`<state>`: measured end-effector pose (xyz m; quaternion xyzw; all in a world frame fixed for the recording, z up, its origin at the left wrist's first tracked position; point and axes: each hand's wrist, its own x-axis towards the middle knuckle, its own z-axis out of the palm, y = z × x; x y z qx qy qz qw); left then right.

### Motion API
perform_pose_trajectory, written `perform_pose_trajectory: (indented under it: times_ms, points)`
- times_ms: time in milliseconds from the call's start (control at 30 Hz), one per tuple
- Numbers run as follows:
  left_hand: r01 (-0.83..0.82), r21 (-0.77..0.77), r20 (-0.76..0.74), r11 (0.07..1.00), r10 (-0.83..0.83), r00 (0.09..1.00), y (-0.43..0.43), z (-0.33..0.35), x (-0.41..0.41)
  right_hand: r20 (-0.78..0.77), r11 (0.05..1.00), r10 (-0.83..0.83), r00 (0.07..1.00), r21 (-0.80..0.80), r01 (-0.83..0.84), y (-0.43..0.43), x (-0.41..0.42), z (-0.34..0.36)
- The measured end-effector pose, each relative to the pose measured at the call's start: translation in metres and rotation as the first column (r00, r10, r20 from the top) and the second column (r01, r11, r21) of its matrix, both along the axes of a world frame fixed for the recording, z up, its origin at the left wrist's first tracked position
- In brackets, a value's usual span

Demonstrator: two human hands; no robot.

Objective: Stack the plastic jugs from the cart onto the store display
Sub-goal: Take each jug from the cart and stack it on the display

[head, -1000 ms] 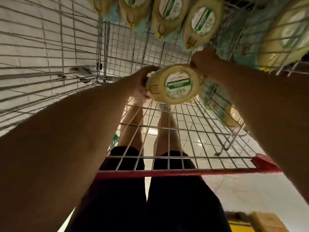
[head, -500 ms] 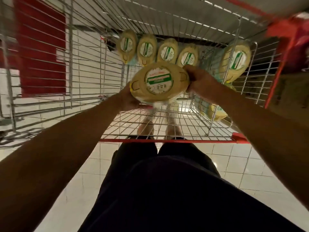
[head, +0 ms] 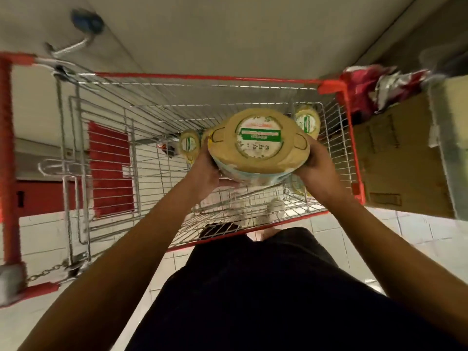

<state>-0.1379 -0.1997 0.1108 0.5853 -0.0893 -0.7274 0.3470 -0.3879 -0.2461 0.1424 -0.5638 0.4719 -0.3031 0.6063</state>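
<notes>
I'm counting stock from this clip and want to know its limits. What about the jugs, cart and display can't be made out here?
Head view only:
1. Label on the held jug: the print is blurred and unreadable.
2. Underside of that jug: hidden by the left hand and right hand gripping it.
3. Count of other jugs in the cart: the held jug covers most.
4. The store display: nothing in frame is clearly it.

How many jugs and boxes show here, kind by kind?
Held jug, between left hand and right hand: 1
Other jugs in the cart: 3 showing, more possibly hidden
Cardboard box: 1
Total: 5
</notes>
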Motion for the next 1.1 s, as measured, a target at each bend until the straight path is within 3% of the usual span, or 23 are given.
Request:
perform_pose_trajectory:
  times_ms: [133, 300, 600, 1100]
  points:
    - [0.074, -0.094, 0.07, 0.993, -0.068, 0.995, -0.012, 0.038, -0.035, 0.098, 0.98, -0.165, 0.981, -0.099, 0.174, 0.02, -0.034, 0.034]
    - [0.167, -0.178, 0.053, 0.97, -0.16, 0.986, -0.017, 0.069, -0.103, 0.123, 0.932, -0.288, 0.95, -0.193, 0.308, 0.039, -0.098, 0.062]
    - [0.379, -0.245, 0.079, 0.892, -0.371, 0.925, -0.002, 0.113, -0.277, 0.208, 0.804, -0.534, 0.819, -0.176, 0.568, 0.095, -0.251, 0.104]
    - [0.548, -0.318, 0.098, 0.774, -0.548, 0.831, 0.064, 0.129, -0.52, 0.218, 0.633, -0.703, 0.677, -0.243, 0.735, 0.204, -0.483, 0.102]
